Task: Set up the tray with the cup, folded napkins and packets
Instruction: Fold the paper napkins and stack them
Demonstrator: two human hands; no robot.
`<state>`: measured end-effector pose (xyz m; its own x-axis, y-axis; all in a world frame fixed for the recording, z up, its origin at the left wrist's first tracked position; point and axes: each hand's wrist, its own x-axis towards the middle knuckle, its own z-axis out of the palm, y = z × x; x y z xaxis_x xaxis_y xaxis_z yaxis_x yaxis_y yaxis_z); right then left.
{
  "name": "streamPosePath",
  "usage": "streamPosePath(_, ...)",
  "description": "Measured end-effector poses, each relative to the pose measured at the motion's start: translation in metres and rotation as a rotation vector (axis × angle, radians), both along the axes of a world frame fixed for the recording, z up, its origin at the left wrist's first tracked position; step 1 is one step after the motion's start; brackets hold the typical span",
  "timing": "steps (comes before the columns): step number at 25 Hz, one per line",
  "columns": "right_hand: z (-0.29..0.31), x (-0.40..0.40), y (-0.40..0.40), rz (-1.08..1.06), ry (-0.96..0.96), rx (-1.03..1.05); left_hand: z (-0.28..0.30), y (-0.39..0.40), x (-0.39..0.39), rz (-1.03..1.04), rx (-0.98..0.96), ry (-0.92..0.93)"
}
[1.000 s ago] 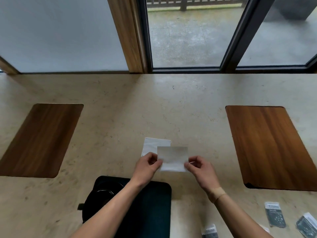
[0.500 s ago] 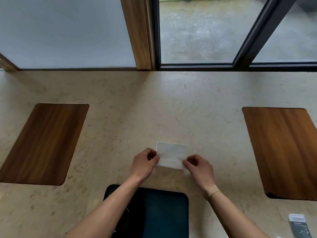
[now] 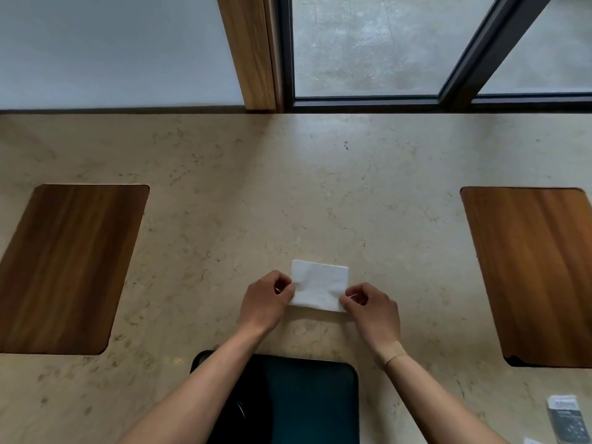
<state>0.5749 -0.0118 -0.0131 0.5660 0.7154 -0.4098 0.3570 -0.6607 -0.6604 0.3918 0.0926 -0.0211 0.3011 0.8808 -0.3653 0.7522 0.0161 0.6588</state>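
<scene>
1. A white napkin (image 3: 318, 285), folded to a small rectangle, lies flat on the stone counter (image 3: 288, 187), a little to 5 o'clock of the view's middle.
2. The left hand (image 3: 267, 302) pinches the napkin's 9 o'clock edge with curled fingers; thumb and forefinger are closed on the paper.
3. The right hand (image 3: 373, 310) pinches the napkin's corner at 4 o'clock in the same way. A tan band (image 3: 390, 355) wraps that wrist.
4. The two hands are apart, with the napkin between them.
5. A dark tray (image 3: 307, 398) sits at 6 o'clock of the napkin, near the counter's front edge, and both forearms pass over or beside it. Its left part is hidden under the left forearm, so what rests there cannot be told.
6. A dark packet (image 3: 565, 416) lies on the counter at the far 4 o'clock corner of the view, well apart from the tray. A second pale scrap (image 3: 533, 441) shows just beside it at the bottom edge, too cut off to identify.
7. Two wood insets are set into the counter: one (image 3: 69, 267) at 9 o'clock, one (image 3: 535, 274) at 3 o'clock.
8. A window (image 3: 368, 43) runs along 12 o'clock.
</scene>
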Motion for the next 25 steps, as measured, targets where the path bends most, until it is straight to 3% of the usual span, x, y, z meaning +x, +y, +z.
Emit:
streamPosePath(14, -0.0043, 0.0018, 0.0013, -0.028, -0.024, -0.056, -0.0067, -0.0048, 0.0036, -0.052, 0.107, 0.121)
streamPosePath(25, -0.0022, 0.0008, 0.0010, -0.021, -0.059, -0.036, -0.0067, 0.0013, 0.0000, 0.032, 0.104, 0.074)
